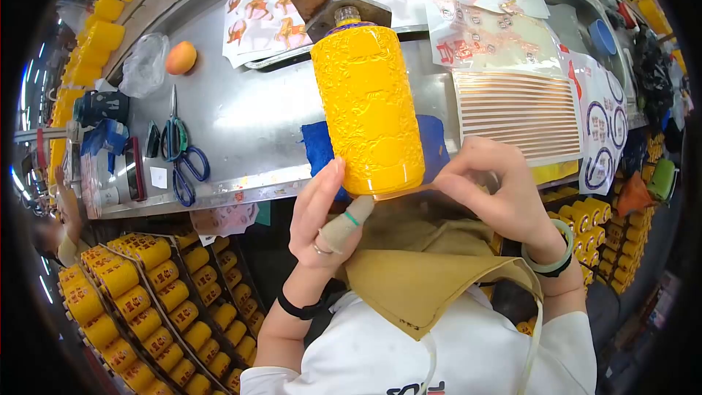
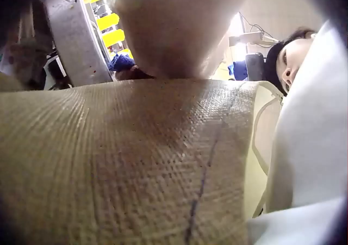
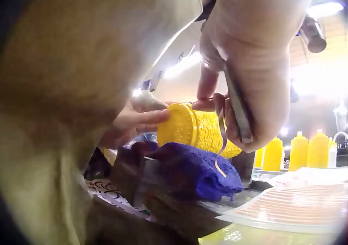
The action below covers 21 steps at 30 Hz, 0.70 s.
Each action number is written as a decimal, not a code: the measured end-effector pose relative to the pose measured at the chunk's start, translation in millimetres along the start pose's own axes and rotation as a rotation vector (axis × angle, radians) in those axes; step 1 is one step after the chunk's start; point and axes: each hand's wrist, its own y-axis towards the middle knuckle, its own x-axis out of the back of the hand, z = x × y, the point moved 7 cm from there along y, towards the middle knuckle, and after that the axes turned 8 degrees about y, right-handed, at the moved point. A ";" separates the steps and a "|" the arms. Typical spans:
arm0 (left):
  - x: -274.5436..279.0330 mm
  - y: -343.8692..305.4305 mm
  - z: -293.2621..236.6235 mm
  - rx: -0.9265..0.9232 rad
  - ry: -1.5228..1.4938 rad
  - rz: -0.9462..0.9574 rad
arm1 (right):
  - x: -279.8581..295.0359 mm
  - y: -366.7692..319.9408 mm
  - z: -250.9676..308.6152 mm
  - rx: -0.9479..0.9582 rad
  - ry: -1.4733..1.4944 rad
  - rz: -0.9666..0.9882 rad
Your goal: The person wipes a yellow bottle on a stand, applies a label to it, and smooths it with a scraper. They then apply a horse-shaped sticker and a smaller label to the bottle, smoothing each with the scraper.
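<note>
A yellow embossed bottle lies on its side over a blue towel, its neck at a metal bracket. My left hand holds the base end: fingers along the side, the covered thumb with a green band at the bottom edge. A thin gold-coloured strip runs along that edge to my right hand, which pinches its end between thumb and forefinger. In the right wrist view the strip's loose tail hangs down, and a flat grey metal tool lies within the right hand.
Right of the bottle lies a sheet of gold strips, beside printed sheets. Scissors, a peach-like fruit and a plastic bag are on the left of the metal table. Racks of yellow bottles stand below.
</note>
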 end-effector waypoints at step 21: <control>-3.6 7.0 -18.5 -0.147 0.124 0.025 | 3.0 0.8 -1.4 0.023 -0.007 -0.017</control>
